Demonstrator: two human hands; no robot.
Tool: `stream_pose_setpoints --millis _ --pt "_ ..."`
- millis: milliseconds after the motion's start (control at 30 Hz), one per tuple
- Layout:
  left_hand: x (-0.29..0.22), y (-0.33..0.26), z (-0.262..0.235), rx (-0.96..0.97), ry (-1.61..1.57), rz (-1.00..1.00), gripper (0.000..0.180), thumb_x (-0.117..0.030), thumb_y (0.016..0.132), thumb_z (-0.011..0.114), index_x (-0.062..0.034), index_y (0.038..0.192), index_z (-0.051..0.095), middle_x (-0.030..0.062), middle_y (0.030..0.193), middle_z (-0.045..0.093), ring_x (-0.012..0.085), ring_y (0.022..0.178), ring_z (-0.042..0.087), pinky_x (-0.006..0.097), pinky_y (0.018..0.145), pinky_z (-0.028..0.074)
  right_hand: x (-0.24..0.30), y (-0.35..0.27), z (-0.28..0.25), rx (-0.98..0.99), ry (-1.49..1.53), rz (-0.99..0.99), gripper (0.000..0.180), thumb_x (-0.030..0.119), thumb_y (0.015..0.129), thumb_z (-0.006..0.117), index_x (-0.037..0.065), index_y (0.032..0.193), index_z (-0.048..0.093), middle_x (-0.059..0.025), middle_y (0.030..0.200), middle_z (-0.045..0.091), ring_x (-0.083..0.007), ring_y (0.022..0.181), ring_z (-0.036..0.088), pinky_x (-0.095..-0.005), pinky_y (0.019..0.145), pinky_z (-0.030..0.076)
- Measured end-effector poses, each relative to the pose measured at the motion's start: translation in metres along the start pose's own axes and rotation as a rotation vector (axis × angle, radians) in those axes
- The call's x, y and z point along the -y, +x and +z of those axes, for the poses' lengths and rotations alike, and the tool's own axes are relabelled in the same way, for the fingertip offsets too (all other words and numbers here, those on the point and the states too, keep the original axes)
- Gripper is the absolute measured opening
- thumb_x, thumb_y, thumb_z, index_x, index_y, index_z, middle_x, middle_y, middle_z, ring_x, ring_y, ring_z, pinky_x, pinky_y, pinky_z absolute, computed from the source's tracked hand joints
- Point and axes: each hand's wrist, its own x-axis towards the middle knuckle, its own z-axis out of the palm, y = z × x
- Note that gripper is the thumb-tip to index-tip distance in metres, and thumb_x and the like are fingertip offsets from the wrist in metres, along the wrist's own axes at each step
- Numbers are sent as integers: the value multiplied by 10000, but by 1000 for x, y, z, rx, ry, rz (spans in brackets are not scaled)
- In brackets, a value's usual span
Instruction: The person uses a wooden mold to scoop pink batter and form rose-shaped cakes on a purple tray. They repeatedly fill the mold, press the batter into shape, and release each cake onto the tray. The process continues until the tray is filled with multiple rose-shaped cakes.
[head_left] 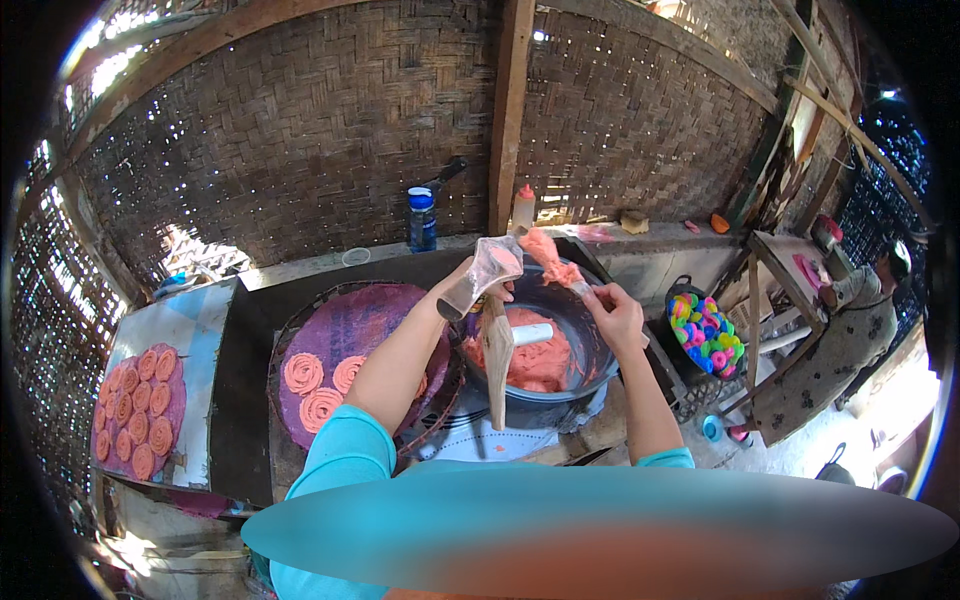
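My left hand (pixel 503 290) is closed around a hand press above the basin. The press has a pale, translucent barrel (pixel 482 278), a wooden lever (pixel 497 362) and a white plunger (pixel 532 334). My right hand (pixel 617 316) grips the pale handle of a spatula, its blade hidden under a lump of pink dough (pixel 551 258). That lump is held up beside the barrel's upper end. Below both hands, a large dark basin (pixel 588 388) holds more soft pink dough (pixel 540 362). Left of it, pink dough spirals (pixel 304 373) lie on a purple cloth (pixel 345 315) on a round tray.
Further left, several spirals cover another purple round (pixel 178 440) on a box. A blue-capped bottle (pixel 422 222) and a red-tipped squeeze bottle (pixel 524 206) stand on the ledge behind. A tub of colourful rings (pixel 705 335) sits right; another person (pixel 835 350) is at a wooden table.
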Motion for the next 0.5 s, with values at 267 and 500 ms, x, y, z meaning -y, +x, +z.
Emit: stream_pose_setpoints --millis 267,500 --pt "-47 -26 3 -245 -320 -74 289 -292 856 587 -63 1031 573 71 913 558 191 803 583 361 681 553 -16 -20 -9 237 203 85 293 319 747 708 57 873 671 -84 766 664 -143 699 628 -283 636 471" --pt "-90 -81 -59 -474 -361 -60 473 -19 582 696 -23 1034 555 106 937 570 266 857 594 414 804 521 -8 -27 19 735 -566 313 474 479 763 569 70 983 665 -163 954 655 -329 915 618 -430 781 486"
